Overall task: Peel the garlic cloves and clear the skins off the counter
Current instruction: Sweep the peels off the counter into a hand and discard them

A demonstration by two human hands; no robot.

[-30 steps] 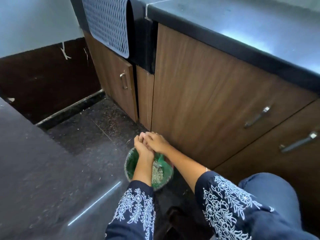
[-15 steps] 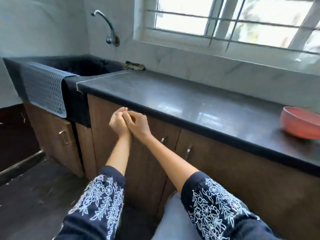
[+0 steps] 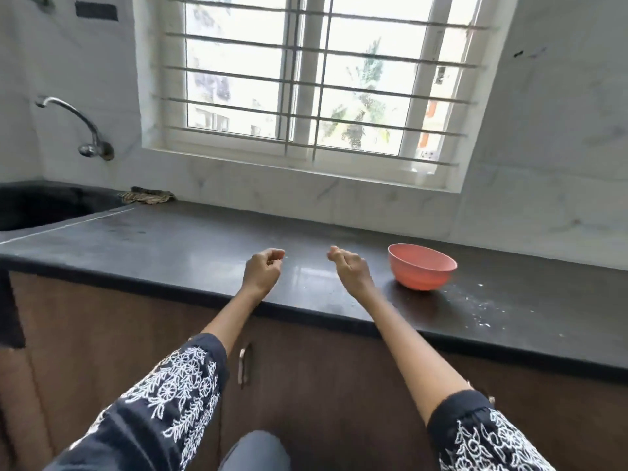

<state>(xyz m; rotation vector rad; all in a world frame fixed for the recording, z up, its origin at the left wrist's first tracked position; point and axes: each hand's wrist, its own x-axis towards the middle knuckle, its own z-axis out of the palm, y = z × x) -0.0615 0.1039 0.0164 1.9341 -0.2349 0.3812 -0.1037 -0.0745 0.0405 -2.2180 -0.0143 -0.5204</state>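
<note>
Both my hands up over the black counter (image 3: 190, 246), well apart from each other. Left hand (image 3: 261, 271) w/ fingers loosely curled, nothing in it; right hand (image 3: 350, 268) same, loose curl, empty. Pink bowl (image 3: 421, 266) sits just right of my right hand, contents hidden. A few white skin bits (image 3: 482, 309) on counter, near right of bowl

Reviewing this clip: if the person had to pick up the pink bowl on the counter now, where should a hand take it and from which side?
Probably the rim of the pink bowl, on its left side, nearest the right hand. The bowl stands upright and mouth up on the counter, its wall curving in toward the base, so a thumb inside and fingers outside the lip should hold better than the sloping wall. Nothing stands in the way of it.
</note>
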